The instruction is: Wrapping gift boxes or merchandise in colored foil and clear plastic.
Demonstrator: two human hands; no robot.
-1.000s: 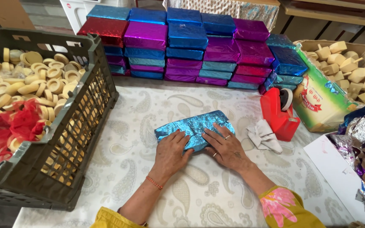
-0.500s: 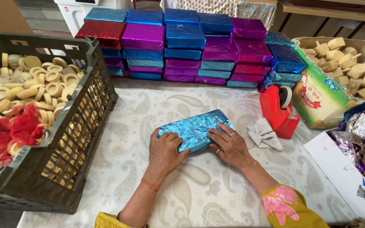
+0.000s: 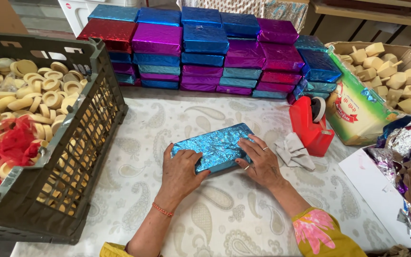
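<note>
A flat block wrapped in shiny blue foil point(image 3: 215, 145) lies on the white patterned tablecloth point(image 3: 148, 123) in the middle of the view. My left hand point(image 3: 181, 171) presses on its near left corner, fingers curled over the edge. My right hand point(image 3: 261, 162) rests on its right end, fingers spread over the foil fold. Both hands hold the block down against the table.
Stacks of foil-wrapped blocks point(image 3: 205, 47) in blue, purple and red line the back. A dark plastic crate point(image 3: 67, 162) of pale round pieces stands left. A red tape dispenser point(image 3: 310, 123), a grey cloth point(image 3: 293, 151), a carton of pale chunks point(image 3: 386, 66) and loose foil point(image 3: 405, 157) sit right.
The view has shifted slightly. Both hands have stayed on the blue block, moving a little along its near edge; the block has barely turned.
</note>
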